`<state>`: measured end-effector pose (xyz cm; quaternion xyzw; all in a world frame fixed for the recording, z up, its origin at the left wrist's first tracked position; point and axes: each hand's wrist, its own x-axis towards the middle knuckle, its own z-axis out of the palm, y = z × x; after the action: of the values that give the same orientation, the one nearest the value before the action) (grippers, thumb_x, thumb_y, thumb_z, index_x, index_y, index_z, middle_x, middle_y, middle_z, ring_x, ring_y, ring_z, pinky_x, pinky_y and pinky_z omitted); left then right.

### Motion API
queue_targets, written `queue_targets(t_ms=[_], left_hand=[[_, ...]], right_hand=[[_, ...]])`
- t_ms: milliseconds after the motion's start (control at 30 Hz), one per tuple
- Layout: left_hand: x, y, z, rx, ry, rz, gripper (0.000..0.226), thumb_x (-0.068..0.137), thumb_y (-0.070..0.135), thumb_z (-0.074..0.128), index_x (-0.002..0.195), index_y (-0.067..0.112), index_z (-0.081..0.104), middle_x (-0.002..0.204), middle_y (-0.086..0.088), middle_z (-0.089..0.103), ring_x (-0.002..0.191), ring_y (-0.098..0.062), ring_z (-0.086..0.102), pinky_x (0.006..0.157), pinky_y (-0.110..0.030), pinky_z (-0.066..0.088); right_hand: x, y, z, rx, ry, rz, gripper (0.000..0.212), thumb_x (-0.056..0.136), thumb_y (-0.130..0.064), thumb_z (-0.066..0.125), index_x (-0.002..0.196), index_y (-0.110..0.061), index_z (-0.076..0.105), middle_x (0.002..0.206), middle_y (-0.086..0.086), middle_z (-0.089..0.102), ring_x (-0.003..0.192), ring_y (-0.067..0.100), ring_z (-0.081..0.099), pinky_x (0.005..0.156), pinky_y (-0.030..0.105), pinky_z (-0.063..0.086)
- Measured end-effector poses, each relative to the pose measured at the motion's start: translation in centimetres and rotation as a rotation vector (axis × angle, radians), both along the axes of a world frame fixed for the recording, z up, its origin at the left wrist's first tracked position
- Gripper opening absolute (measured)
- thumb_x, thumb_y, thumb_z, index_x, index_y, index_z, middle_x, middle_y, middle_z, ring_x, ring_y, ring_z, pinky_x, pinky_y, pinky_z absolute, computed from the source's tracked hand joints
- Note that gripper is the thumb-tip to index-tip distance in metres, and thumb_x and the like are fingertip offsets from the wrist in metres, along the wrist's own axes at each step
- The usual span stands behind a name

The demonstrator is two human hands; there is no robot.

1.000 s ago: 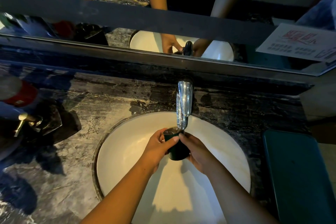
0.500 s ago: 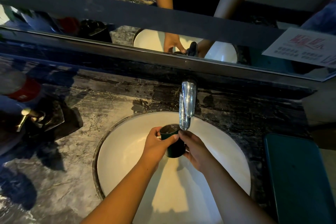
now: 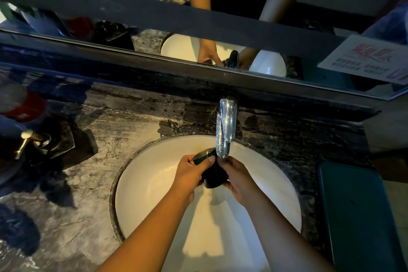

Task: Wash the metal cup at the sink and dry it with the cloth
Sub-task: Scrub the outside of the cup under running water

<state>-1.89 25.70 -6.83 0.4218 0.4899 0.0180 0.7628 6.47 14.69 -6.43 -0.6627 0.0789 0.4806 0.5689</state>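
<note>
The left hand (image 3: 191, 172) grips the metal cup (image 3: 213, 175) near its rim, thumb laid across the dark side. The right hand (image 3: 239, 180) curls round the lower body & base from the other side. The cup is at centre frame over the sink (image 3: 141, 185), tilted with its mouth toward the upper left and the shiny inner lip showing. The water stream (image 3: 221, 148) from the faucet (image 3: 228, 117) meets the cup just by its rim, between the two hands.

Step in hand, as I judge it: rinsing. To do it well, let one hand hold firm while the other rubs, esp. round the lip and base. Roll the cup so the stream reaches every side, inside incl. Wet metal prob. slips, so hold it low over the basin, not over the counter (image 3: 106, 145). Tip it out fully before leaving the sink, else drips go onto the marble.

Drying hasn't begun. A flat teal thing (image 3: 362, 216) lies on the counter at the right of the frame — may be the cloth, can't tell.
</note>
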Motion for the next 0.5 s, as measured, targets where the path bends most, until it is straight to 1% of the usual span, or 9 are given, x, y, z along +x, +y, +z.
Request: queue_targets(t_ms=[67,133,167,200,267,333,433,467,500], left_hand=[[0.0,0.1,0.0,-0.023,0.009,-0.013,0.05,0.082,0.026,0.08,0.121,0.011,0.052,0.108,-0.008,0.065,0.091,-0.016,0.062,0.077,-0.039,0.054],[0.2,0.2,0.0,-0.11,0.004,-0.009,0.056,0.082,0.03,0.079,0.128,0.019,0.048,0.116,-0.01,0.062,0.094,-0.019,0.063,0.072,-0.038,0.058],[0.3,0.3,0.1,-0.161,0.002,-0.011,0.059,0.082,0.032,0.079,0.131,0.021,0.047,0.119,-0.011,0.062,0.098,-0.023,0.064,0.074,-0.042,0.061],[0.4,0.4,0.0,-0.204,-0.001,-0.02,0.06,0.083,0.033,0.078,0.133,0.02,0.048,0.12,-0.013,0.062,0.102,-0.028,0.065,0.079,-0.049,0.061],[0.7,0.4,0.1,-0.27,-0.015,-0.021,0.054,0.085,0.032,0.075,0.13,0.014,0.053,0.118,-0.015,0.063,0.106,-0.033,0.065,0.086,-0.057,0.057],[0.8,0.3,0.3,-0.307,-0.021,-0.002,0.043,0.088,0.03,0.072,0.123,0.01,0.057,0.115,-0.016,0.065,0.102,-0.032,0.066,0.084,-0.054,0.058],[0.6,0.1,0.5,-0.296,-0.026,0.015,0.036,0.091,0.029,0.069,0.119,0.009,0.061,0.108,-0.014,0.067,0.094,-0.028,0.067,0.07,-0.045,0.062],[0.5,0.2,0.5,-0.292,-0.032,0.023,0.034,0.091,0.028,0.068,0.119,0.008,0.062,0.106,-0.013,0.068,0.092,-0.027,0.067,0.066,-0.043,0.063],[0.5,0.2,0.4,-0.289,-0.039,0.032,0.033,0.092,0.026,0.067,0.118,0.007,0.062,0.103,-0.012,0.068,0.09,-0.026,0.068,0.066,-0.043,0.063]], right_hand=[[0.0,-0.1,0.1,0.007,-0.021,-0.001,0.02,0.099,-0.031,0.061,0.113,-0.019,0.067,0.113,0.008,0.075,0.101,0.019,0.072,0.078,0.032,0.058],[0.0,-0.2,0.0,0.02,-0.039,-0.012,0.022,0.098,-0.028,0.063,0.117,-0.017,0.066,0.115,0.01,0.074,0.102,0.02,0.072,0.077,0.032,0.058],[0.0,-0.4,-0.1,0.02,-0.053,-0.01,0.024,0.098,-0.026,0.064,0.12,-0.017,0.064,0.117,0.011,0.072,0.103,0.021,0.072,0.079,0.034,0.059],[0.0,-0.6,-0.1,0.016,-0.071,-0.003,0.026,0.097,-0.024,0.065,0.122,-0.016,0.062,0.118,0.011,0.071,0.105,0.022,0.071,0.083,0.037,0.06],[0.1,-0.8,-0.2,0.006,-0.106,0.009,0.032,0.095,-0.021,0.068,0.126,-0.016,0.059,0.119,0.011,0.07,0.106,0.025,0.071,0.093,0.044,0.059],[0.2,-1.1,-0.3,0.003,-0.129,0.014,0.032,0.093,-0.02,0.071,0.123,-0.017,0.06,0.118,0.011,0.07,0.107,0.027,0.07,0.097,0.048,0.057],[0.1,-0.9,-0.6,0.001,-0.159,0.005,0.021,0.09,-0.018,0.074,0.108,-0.022,0.064,0.113,0.01,0.071,0.106,0.026,0.07,0.095,0.044,0.058],[0.0,-0.8,-0.8,-0.001,-0.168,-0.001,0.021,0.088,-0.019,0.076,0.106,-0.024,0.065,0.114,0.011,0.071,0.107,0.027,0.07,0.097,0.045,0.057],[-0.2,-0.6,-1.0,-0.005,-0.175,-0.005,0.022,0.087,-0.021,0.077,0.106,-0.024,0.066,0.115,0.011,0.072,0.108,0.028,0.07,0.099,0.048,0.056]])
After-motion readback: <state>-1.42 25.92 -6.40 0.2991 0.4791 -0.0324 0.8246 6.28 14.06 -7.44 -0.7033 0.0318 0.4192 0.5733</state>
